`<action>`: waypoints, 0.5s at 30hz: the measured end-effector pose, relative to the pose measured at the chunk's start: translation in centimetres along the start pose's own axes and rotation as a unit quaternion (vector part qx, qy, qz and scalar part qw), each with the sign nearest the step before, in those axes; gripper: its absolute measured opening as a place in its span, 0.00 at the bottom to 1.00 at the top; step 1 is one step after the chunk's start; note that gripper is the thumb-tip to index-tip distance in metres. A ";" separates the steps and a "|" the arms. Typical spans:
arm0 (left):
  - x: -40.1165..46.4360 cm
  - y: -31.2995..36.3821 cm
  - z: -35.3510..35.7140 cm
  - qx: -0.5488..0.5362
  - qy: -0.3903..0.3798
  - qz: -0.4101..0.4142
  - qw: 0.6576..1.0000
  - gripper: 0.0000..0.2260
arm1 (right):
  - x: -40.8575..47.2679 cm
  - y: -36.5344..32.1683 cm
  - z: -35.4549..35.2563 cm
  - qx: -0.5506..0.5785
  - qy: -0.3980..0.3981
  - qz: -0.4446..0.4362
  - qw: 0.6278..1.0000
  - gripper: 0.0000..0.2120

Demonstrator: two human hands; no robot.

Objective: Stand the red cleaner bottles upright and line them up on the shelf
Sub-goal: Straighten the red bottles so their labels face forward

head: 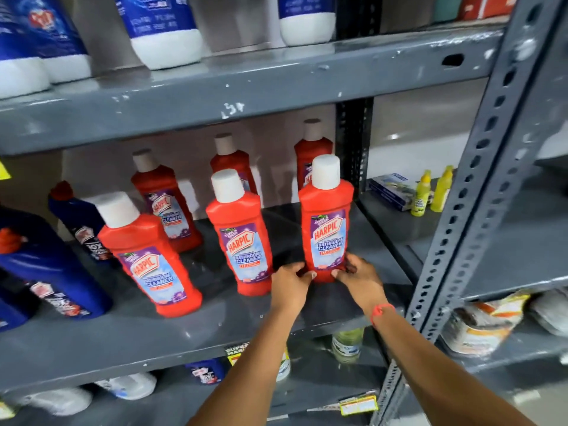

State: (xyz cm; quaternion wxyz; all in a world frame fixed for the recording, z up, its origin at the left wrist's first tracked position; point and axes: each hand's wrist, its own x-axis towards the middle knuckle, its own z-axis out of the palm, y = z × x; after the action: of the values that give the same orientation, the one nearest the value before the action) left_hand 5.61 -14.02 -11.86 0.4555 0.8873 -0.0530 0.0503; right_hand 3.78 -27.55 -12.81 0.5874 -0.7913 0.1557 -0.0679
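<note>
Several red cleaner bottles with white caps stand upright on the grey middle shelf point(215, 330). The front row holds a left bottle point(147, 256), a middle bottle point(239, 238) and a right bottle point(327, 222). Behind them stand three more: back left point(166, 204), back middle point(230, 162) and back right point(307, 149), the last partly hidden. My left hand point(290, 285) and my right hand point(358, 278) both grip the base of the front right bottle from either side.
Dark blue bottles point(46, 265) stand at the shelf's left end. A perforated grey upright point(479, 167) rises on the right. Beyond it sit yellow bottles point(433, 192) and a box point(390, 189). Blue and white bottles point(163, 29) fill the shelf above.
</note>
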 end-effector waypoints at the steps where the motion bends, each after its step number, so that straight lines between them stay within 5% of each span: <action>1: 0.0 0.1 0.3 0.003 0.003 0.002 1.000 0.10 | 0.2 0.2 -0.2 0.000 0.003 0.004 1.000 0.20; 15: 0.8 1.0 1.5 0.009 -0.002 -0.009 1.000 0.12 | 1.3 0.2 -1.4 -0.054 0.031 -0.001 0.998 0.18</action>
State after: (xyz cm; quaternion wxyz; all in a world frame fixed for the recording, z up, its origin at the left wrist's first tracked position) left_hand 6.29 -15.90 -11.80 0.4481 0.8917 -0.0453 0.0450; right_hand 4.56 -29.27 -12.72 0.5386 -0.8194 0.1770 -0.0846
